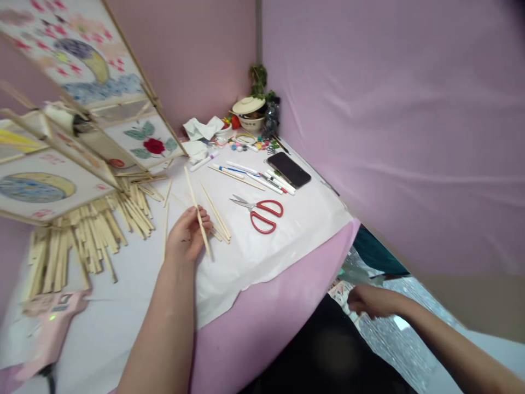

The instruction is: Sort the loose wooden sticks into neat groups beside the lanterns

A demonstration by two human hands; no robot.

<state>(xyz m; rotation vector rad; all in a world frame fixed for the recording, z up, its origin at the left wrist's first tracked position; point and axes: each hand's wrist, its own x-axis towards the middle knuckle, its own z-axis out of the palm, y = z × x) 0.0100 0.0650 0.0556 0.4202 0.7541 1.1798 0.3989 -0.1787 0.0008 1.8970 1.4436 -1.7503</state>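
Observation:
My left hand (189, 234) is closed around a thin wooden stick (198, 210), which slants up and away over the white-covered table (241, 265). Beneath and beside that hand lie several more wooden sticks (214, 208). Red-handled scissors (259, 212) rest just to its right, blades part open. Off the table's edge at the lower right hangs my right hand (375, 301), its fingers curled next to a patterned white item (342, 294). Whatever is between those fingers is hidden. At far left stands a stick-framed paper lantern (141, 139) with painted panels.
A pink glue gun (55, 325) with a green light lies front left, by a pile of flat wooden strips (94, 241). Markers (270, 183), a phone (289, 168), paint pots (250, 145) and a lidded bowl (250, 112) fill the back. Purple cloth (394, 120) hangs right.

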